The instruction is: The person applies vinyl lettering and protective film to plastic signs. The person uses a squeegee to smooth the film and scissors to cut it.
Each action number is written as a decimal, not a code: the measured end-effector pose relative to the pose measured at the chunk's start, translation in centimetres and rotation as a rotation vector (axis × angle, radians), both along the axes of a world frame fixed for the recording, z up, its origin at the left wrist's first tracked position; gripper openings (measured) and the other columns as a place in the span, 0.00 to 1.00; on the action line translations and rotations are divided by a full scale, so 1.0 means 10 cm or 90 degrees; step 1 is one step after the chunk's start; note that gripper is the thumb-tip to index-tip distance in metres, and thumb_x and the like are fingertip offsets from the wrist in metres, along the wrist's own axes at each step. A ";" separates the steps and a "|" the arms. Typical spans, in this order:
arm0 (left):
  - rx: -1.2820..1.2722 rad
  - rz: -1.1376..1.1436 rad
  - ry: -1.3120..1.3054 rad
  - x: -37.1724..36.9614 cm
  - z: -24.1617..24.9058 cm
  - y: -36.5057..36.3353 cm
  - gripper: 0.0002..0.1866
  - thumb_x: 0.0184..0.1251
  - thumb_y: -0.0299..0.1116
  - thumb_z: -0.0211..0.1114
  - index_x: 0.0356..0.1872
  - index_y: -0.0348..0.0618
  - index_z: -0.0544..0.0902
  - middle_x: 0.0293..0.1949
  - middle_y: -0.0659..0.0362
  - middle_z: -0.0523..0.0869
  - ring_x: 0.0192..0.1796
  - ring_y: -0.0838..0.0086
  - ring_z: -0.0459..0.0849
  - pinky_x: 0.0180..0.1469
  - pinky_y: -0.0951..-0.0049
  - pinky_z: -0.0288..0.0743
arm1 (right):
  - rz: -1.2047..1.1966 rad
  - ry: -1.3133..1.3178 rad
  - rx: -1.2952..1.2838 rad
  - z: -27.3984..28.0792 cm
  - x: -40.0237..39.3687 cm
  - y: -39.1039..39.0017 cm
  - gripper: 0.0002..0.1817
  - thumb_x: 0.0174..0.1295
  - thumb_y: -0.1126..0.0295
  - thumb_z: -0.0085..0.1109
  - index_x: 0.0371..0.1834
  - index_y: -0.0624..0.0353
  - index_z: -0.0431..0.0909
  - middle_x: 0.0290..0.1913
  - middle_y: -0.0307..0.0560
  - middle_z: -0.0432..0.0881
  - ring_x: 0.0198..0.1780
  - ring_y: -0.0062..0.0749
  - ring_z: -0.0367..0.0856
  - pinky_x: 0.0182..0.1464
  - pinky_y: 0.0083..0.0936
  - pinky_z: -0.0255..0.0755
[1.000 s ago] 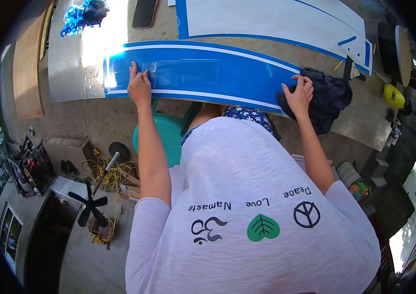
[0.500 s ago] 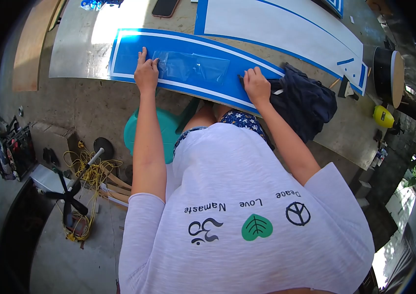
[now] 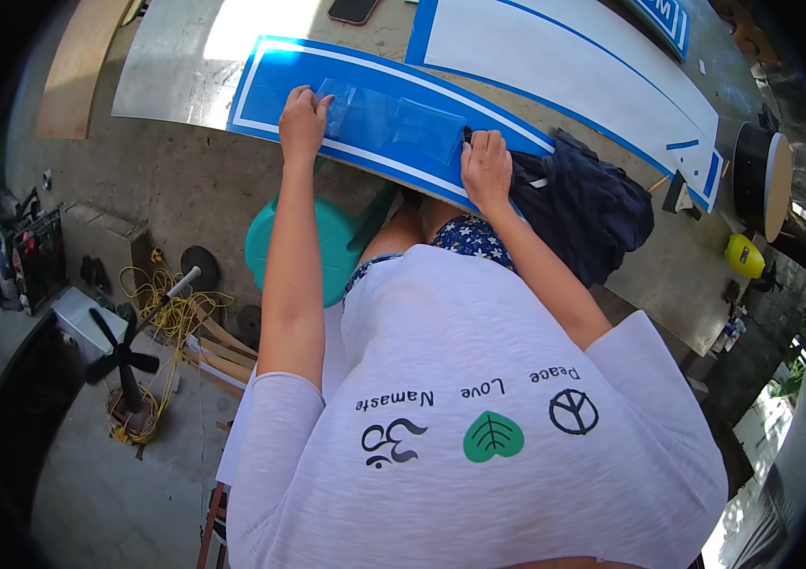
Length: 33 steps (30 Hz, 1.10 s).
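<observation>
A long blue sign panel with a white border line lies across the table in front of me. On its blue face rests a strip of clear plastic film, wrinkled toward its left end. My left hand is closed at that left end, with fingertips on the film. My right hand is curled over the panel's right part, near the film's right end. From its fingers pokes a small black object, mostly hidden, whose kind I cannot make out.
A dark cloth bundle lies right of the panel. Behind are a phone and a white panel with blue edging. A green stool stands below the table; a fan and yellow cord are at lower left.
My left hand has drawn its fingers in from a spread pose and closed at the film's left end, which now looks more crumpled. My right hand has shifted slightly left. The view has tilted a little.
</observation>
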<state>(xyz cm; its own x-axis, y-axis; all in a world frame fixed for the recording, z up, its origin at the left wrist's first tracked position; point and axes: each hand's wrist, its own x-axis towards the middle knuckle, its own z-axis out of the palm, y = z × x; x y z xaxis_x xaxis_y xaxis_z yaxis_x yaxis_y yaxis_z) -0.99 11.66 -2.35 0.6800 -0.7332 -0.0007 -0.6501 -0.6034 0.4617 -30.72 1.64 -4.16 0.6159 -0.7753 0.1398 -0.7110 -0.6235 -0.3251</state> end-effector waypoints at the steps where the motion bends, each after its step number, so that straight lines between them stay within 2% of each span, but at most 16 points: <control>1: -0.001 0.001 -0.009 -0.05 0.07 -0.03 0.15 0.64 0.39 0.67 0.26 0.37 0.79 0.54 0.51 0.83 0.58 0.57 0.81 0.48 0.58 0.78 | 0.056 0.112 -0.046 -0.04 -0.02 0.03 0.10 0.61 0.63 0.58 0.39 0.54 0.70 0.41 0.47 0.70 0.45 0.43 0.72 0.41 0.39 0.68; 3: 0.036 0.013 0.018 -0.09 0.15 -0.05 0.13 0.65 0.37 0.67 0.31 0.37 0.76 0.40 0.50 0.86 0.44 0.59 0.88 0.39 0.59 0.78 | 0.029 0.118 -0.047 -0.06 0.07 0.02 0.11 0.60 0.63 0.58 0.39 0.54 0.69 0.41 0.47 0.70 0.45 0.43 0.73 0.41 0.39 0.67; 4: 0.037 0.009 0.011 -0.13 0.19 -0.03 0.13 0.65 0.37 0.67 0.31 0.37 0.76 0.40 0.50 0.86 0.44 0.59 0.88 0.39 0.59 0.78 | -0.001 0.138 -0.044 -0.05 0.07 0.05 0.11 0.60 0.63 0.58 0.39 0.53 0.69 0.41 0.47 0.70 0.44 0.42 0.73 0.40 0.39 0.67; 6: -0.052 0.065 0.236 -0.16 0.12 -0.03 0.12 0.67 0.35 0.65 0.35 0.37 0.75 0.33 0.49 0.86 0.34 0.61 0.90 0.34 0.62 0.78 | 0.012 0.102 -0.018 -0.07 0.06 0.00 0.11 0.60 0.64 0.58 0.40 0.54 0.69 0.41 0.48 0.70 0.44 0.44 0.73 0.41 0.40 0.68; 7: -0.081 0.051 0.212 -0.17 0.08 -0.01 0.10 0.68 0.33 0.63 0.36 0.36 0.74 0.29 0.49 0.86 0.27 0.64 0.89 0.31 0.65 0.79 | 0.030 0.074 0.014 -0.07 0.02 -0.05 0.10 0.61 0.65 0.58 0.40 0.55 0.69 0.41 0.49 0.70 0.44 0.45 0.73 0.41 0.42 0.69; 8: -0.086 0.046 0.203 -0.19 0.09 -0.01 0.10 0.68 0.33 0.63 0.36 0.36 0.74 0.29 0.49 0.86 0.27 0.64 0.89 0.31 0.65 0.79 | 0.026 0.064 0.008 -0.03 -0.04 -0.11 0.10 0.61 0.65 0.58 0.40 0.55 0.69 0.41 0.49 0.70 0.44 0.45 0.73 0.41 0.42 0.69; 10: -0.091 0.084 0.246 -0.26 0.22 0.00 0.10 0.69 0.33 0.62 0.36 0.35 0.74 0.31 0.50 0.86 0.29 0.64 0.90 0.32 0.66 0.79 | 0.002 -0.118 0.181 0.13 -0.22 -0.31 0.08 0.62 0.68 0.56 0.40 0.56 0.69 0.41 0.51 0.70 0.44 0.49 0.74 0.43 0.44 0.70; 12: -0.107 0.088 0.250 -0.33 0.29 0.00 0.09 0.70 0.31 0.60 0.38 0.35 0.73 0.32 0.50 0.87 0.29 0.65 0.90 0.31 0.67 0.80 | -0.068 -0.117 0.138 0.52 -0.49 -0.36 0.07 0.63 0.70 0.55 0.39 0.57 0.68 0.40 0.52 0.69 0.44 0.52 0.74 0.45 0.45 0.71; 15: -0.157 0.121 0.300 -0.42 0.38 0.01 0.07 0.73 0.29 0.57 0.40 0.36 0.69 0.30 0.50 0.86 0.29 0.67 0.89 0.29 0.68 0.80 | -0.112 -0.132 0.095 0.64 -0.96 -0.30 0.07 0.64 0.69 0.56 0.41 0.56 0.70 0.43 0.51 0.70 0.46 0.48 0.74 0.46 0.43 0.71; 20: -0.180 0.123 0.143 -0.57 0.39 -0.07 0.09 0.72 0.32 0.59 0.38 0.37 0.70 0.27 0.50 0.84 0.29 0.60 0.87 0.32 0.62 0.78 | -0.041 0.142 0.139 0.38 -1.30 -0.34 0.15 0.63 0.60 0.59 0.50 0.53 0.74 0.50 0.47 0.72 0.57 0.42 0.70 0.56 0.40 0.66; 22: -0.136 0.119 0.056 -0.71 0.56 -0.02 0.10 0.71 0.33 0.60 0.38 0.37 0.71 0.26 0.50 0.83 0.30 0.57 0.86 0.33 0.59 0.77 | -0.063 0.182 0.164 0.77 -1.09 -0.32 0.18 0.63 0.57 0.59 0.53 0.53 0.75 0.53 0.49 0.72 0.60 0.44 0.67 0.60 0.41 0.64; 24: -0.078 0.165 0.046 -1.00 0.99 -0.15 0.11 0.69 0.34 0.62 0.36 0.38 0.72 0.33 0.49 0.86 0.38 0.65 0.89 0.40 0.66 0.79 | -0.050 -0.057 0.285 1.11 -0.76 -0.38 0.20 0.65 0.54 0.58 0.54 0.53 0.76 0.57 0.51 0.72 0.62 0.42 0.68 0.62 0.40 0.63; 26: -0.086 0.178 0.062 -1.10 1.02 -0.17 0.11 0.70 0.34 0.61 0.34 0.38 0.72 0.33 0.49 0.87 0.39 0.66 0.89 0.40 0.67 0.79 | 0.077 -0.345 0.803 0.96 -0.34 -0.46 0.23 0.68 0.50 0.55 0.55 0.56 0.74 0.60 0.51 0.71 0.64 0.39 0.69 0.64 0.39 0.62; 28: -0.248 0.155 0.218 -1.09 0.85 -0.12 0.12 0.73 0.38 0.59 0.37 0.39 0.72 0.36 0.51 0.87 0.43 0.67 0.87 0.42 0.66 0.78 | 0.093 -0.437 1.121 1.25 0.00 -0.32 0.28 0.72 0.49 0.48 0.61 0.63 0.70 0.59 0.50 0.73 0.63 0.37 0.71 0.65 0.36 0.62; 31: -0.300 0.142 0.311 -1.08 0.81 -0.08 0.12 0.74 0.38 0.58 0.36 0.39 0.71 0.30 0.56 0.83 0.38 0.72 0.85 0.38 0.69 0.76 | 0.136 -0.461 1.114 1.38 0.48 -0.11 0.32 0.73 0.47 0.46 0.66 0.64 0.64 0.61 0.51 0.70 0.66 0.38 0.67 0.69 0.35 0.58; 33: -0.297 0.154 0.383 -1.09 0.94 -0.02 0.12 0.74 0.39 0.58 0.37 0.40 0.71 0.33 0.57 0.83 0.41 0.72 0.84 0.39 0.70 0.76 | 0.099 -0.499 1.245 1.39 0.70 0.00 0.33 0.72 0.46 0.46 0.69 0.60 0.60 0.65 0.50 0.66 0.69 0.37 0.61 0.71 0.34 0.54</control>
<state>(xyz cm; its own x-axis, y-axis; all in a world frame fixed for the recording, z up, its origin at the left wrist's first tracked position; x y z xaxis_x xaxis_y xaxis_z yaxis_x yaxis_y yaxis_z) -11.94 11.41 7.04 0.8010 -0.5803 -0.1476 -0.0844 -0.3534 0.9316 -23.76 1.66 9.72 0.9046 -0.1607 -0.3949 -0.1234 0.7879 -0.6033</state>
